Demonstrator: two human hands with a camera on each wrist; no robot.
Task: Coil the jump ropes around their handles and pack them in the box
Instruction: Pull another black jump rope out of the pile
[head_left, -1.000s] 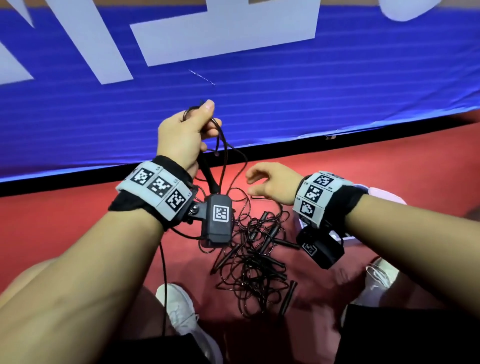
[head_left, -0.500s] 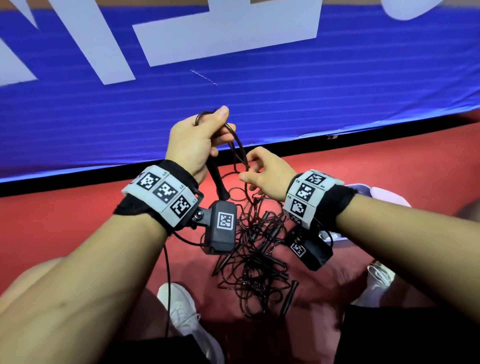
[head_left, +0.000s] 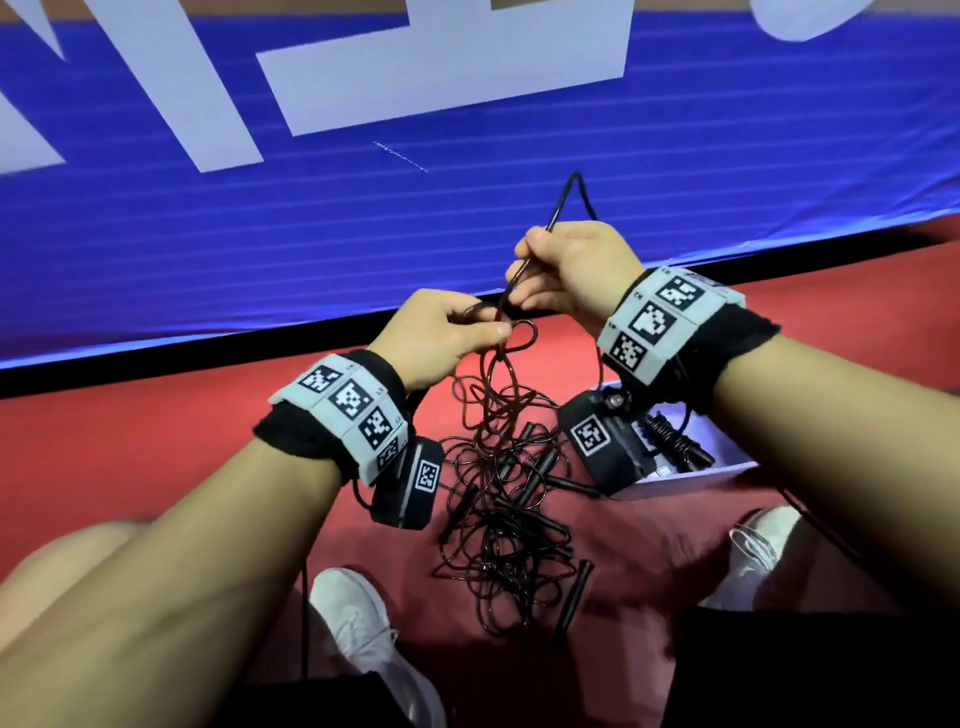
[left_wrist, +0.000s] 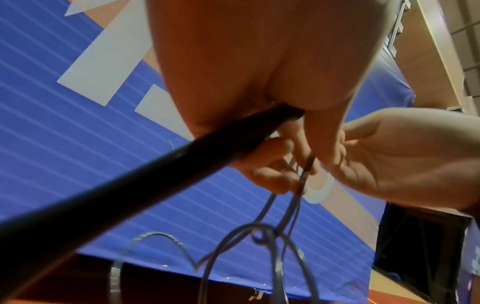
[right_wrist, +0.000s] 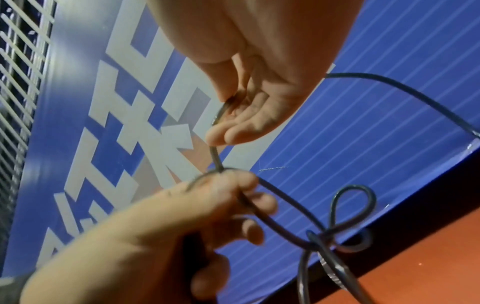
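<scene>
1. The left hand (head_left: 441, 338) clenched a handle (left_wrist: 135, 168) and pinched the cord (head_left: 506, 306), apparently anchoring it for coiling.
2. The right hand (head_left: 571, 270) pinched the cord higher up, drawing a loop clear of the tangle.
3. The other ropes (head_left: 504, 499) lay heaped on the near floor; the box (head_left: 691, 475) sat just right of them, within reach.

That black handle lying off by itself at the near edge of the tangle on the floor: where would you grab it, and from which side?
Judging by its pose, take the loose handle around its middle, coming straight down from above. It is a slim straight stick lying flat on the red floor, with bare floor on its right side, so fingers can close across its width. Its upper end sits against the rope tangle, which would snag a grip there.
</scene>
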